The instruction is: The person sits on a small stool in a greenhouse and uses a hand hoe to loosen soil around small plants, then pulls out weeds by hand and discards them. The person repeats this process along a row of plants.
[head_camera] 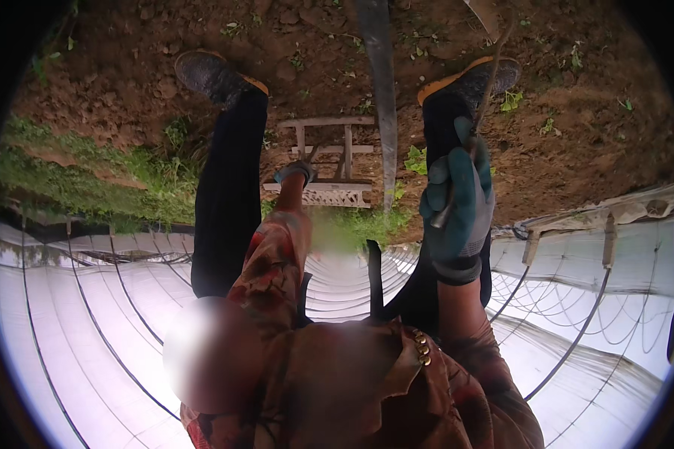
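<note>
My right hand [461, 196], in a grey and teal work glove, is wrapped around the handle [441, 216] of a hand hoe. Its thin bent metal neck [490, 84] runs forward past my right shoe to a pale blade [483, 17], partly cut off by the view's edge. Between my legs, my gloved left hand [295, 172] grips part of a low wooden stool [347, 150]. The stool is tilted, with its legs and crossbars showing and a woven seat [337, 197] at its lower side. The exact spot the left fingers hold is partly hidden.
A flat black irrigation hose [379, 84] runs over the brown soil [314, 33] between my shoes [202, 73]. Small green plants [510, 101] dot the ground, with denser weeds [163, 191] to the left. White plastic sheeting [90, 314] on curved ribs surrounds the plot.
</note>
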`<state>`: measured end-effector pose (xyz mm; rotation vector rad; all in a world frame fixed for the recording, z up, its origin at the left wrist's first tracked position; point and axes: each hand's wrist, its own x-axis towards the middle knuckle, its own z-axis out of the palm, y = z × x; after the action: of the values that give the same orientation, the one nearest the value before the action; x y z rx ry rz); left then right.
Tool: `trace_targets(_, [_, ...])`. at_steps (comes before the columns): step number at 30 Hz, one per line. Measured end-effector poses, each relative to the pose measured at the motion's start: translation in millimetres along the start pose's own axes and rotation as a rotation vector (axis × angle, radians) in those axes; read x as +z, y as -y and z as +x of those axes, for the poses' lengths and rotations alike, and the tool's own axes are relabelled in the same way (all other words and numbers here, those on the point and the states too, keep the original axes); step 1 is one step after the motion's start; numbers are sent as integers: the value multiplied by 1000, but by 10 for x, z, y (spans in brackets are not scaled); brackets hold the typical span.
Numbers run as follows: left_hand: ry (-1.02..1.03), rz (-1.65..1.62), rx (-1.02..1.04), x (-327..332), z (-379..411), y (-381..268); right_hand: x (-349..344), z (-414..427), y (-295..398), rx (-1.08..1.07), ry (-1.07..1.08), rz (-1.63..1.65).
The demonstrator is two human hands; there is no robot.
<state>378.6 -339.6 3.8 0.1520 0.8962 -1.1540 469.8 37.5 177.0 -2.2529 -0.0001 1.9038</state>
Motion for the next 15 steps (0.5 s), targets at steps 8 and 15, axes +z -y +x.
trace_targets(8, [-93, 23, 100, 216, -432, 162, -95, 15, 139, -87, -59, 16])
trace_targets(15, [-442, 70, 233, 612, -1585, 152, -280, 99, 304, -231, 57, 269])
